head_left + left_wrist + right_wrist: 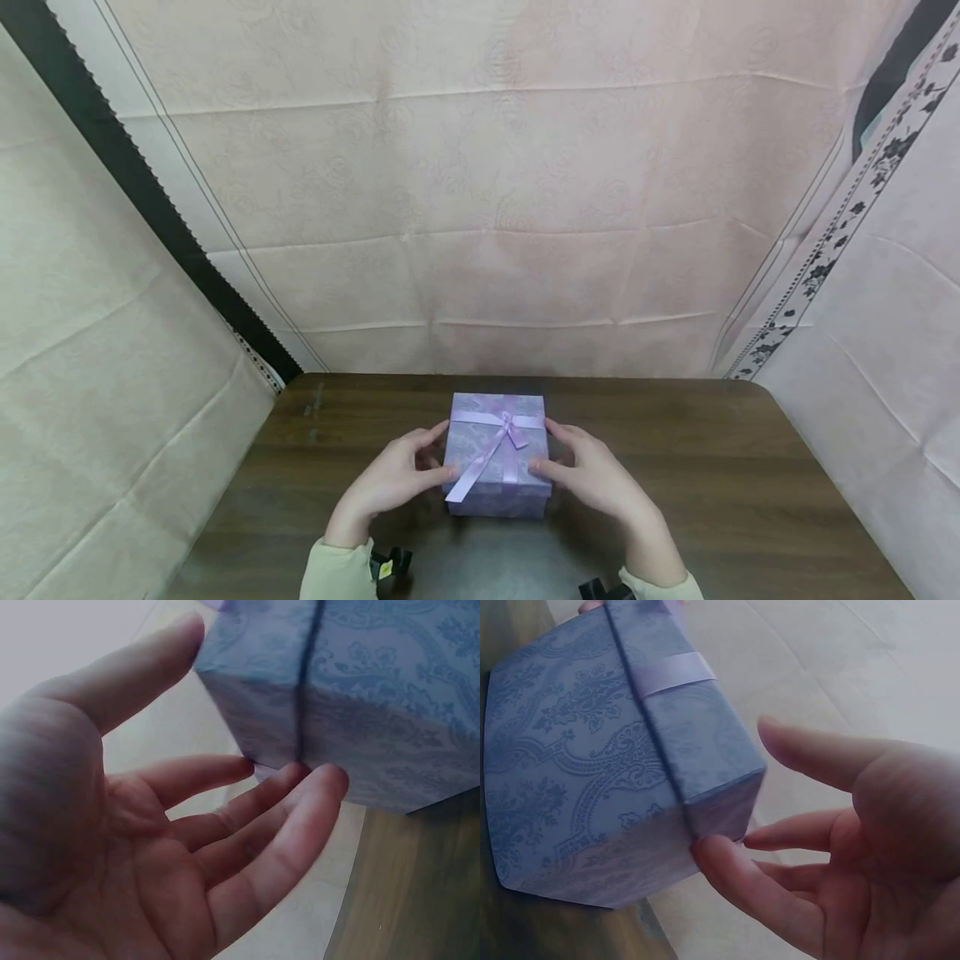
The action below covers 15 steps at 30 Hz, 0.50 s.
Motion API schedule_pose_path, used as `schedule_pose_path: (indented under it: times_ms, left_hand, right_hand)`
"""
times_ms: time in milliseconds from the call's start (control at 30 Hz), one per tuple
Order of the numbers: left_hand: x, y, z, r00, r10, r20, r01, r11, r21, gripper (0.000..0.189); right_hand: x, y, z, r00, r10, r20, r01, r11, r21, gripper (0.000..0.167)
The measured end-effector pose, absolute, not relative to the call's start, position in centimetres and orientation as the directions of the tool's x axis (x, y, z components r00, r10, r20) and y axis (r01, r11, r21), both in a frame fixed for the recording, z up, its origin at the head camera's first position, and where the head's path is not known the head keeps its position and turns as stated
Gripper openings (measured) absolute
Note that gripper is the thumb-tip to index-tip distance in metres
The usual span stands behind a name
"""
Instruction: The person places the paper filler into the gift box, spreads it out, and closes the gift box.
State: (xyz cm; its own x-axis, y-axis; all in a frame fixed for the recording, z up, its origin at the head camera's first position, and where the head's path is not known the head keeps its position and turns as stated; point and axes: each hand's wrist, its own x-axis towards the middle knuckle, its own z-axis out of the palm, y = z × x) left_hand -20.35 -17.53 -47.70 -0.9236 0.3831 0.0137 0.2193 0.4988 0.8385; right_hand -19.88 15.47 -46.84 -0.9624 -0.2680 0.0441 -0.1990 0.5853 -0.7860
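Note:
A purple-blue patterned gift box [487, 497] stands on the table in front of me, its lid [471, 437] in place. Lilac ribbon crosses the lid and ends in a bow [507, 425]. On the box's left side, my left hand [393, 475] holds the lid with its thumb at a corner and its curved fingertips near the lid's lower edge. My right hand [597, 473] takes the opposite side, an index fingertip at the dark seam under the lid [712, 742]. In the right wrist view its thumb looks slightly off the corner. The box's inside is hidden.
The dark wooden table [697, 483] has rounded far corners. Pale cloth [510, 183] hangs behind it, with more cloth at left and right. Black wrist straps [392, 562] sit at both pale green sleeves [339, 571].

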Motion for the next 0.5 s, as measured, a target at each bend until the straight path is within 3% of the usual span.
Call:
schedule_pose_path:
  times_ms: [500]
  left_hand:
    - [-20.48, -17.51, -47.91, -0.908, 0.417, 0.035, 0.270, 0.519, 0.811, 0.088]
  right_hand:
    - [-19.85, 15.62, -47.09, -0.927, -0.372, 0.040, -0.267, 0.583, -0.767, 0.097]
